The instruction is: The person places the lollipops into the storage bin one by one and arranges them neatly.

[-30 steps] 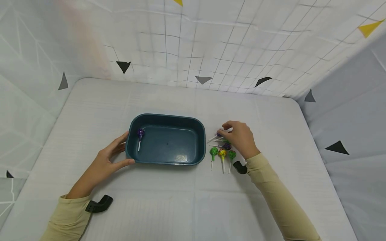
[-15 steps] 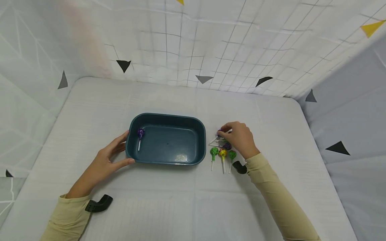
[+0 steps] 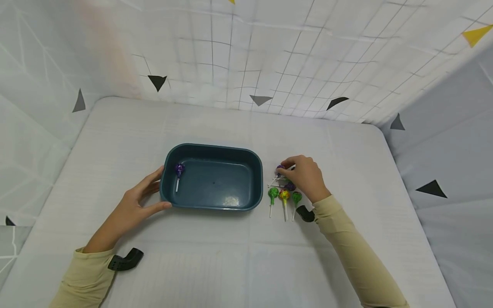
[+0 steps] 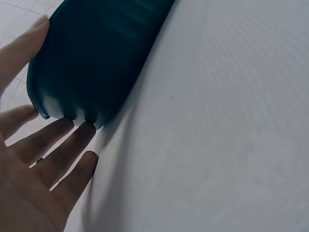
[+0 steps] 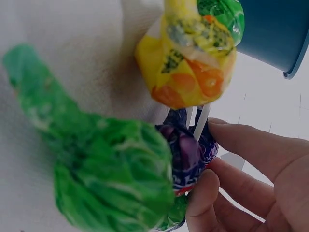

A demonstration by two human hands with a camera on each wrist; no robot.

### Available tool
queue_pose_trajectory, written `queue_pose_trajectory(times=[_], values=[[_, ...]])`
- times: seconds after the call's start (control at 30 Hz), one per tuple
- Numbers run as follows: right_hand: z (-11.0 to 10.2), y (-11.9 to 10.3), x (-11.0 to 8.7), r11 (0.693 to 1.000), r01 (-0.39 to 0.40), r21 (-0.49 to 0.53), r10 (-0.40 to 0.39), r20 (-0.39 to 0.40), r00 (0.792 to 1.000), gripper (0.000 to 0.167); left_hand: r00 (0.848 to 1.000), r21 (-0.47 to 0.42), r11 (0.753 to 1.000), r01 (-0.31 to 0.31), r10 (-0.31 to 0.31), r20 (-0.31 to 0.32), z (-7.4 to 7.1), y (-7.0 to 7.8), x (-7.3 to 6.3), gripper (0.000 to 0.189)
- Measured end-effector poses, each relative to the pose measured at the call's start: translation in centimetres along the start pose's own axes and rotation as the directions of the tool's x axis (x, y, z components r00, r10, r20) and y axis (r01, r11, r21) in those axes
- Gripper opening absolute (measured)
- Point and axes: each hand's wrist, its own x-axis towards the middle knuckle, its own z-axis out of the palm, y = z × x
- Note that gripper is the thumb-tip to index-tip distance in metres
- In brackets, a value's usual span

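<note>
Purple lollipop (image 3: 279, 167): stick (image 3: 274, 180) steeper now, seemingly secured
Right grip (image 3: 304, 173): closed, pinching it
Left grip (image 3: 135, 204): spread, touching tub (image 3: 213, 190)

The white table (image 3: 215, 252) bears a tub (image 3: 214, 182) — and lollipops (image 3: 284, 195).

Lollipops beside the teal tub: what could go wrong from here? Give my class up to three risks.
1. The right hand pinches a purple lollipop in a crowded cluster, so lifting it might drag the other purple lollipop along.
2. The black wrist device sits beside a green lollipop and could nudge it.
3. The left hand touches the end of the teal tub; an uneven push might shift it.
</note>
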Motion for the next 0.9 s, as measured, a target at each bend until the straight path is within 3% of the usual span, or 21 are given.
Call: queue_pose_trajectory(times=[0.9], values=[[-1.3,-0.3,0.3,0.997,0.078,0.031,-0.078,0.008,0.997,0.029,1.0,-0.008,1.0,0.024,-0.024,0.005,-0.1,0.2,0.0,0.099]])
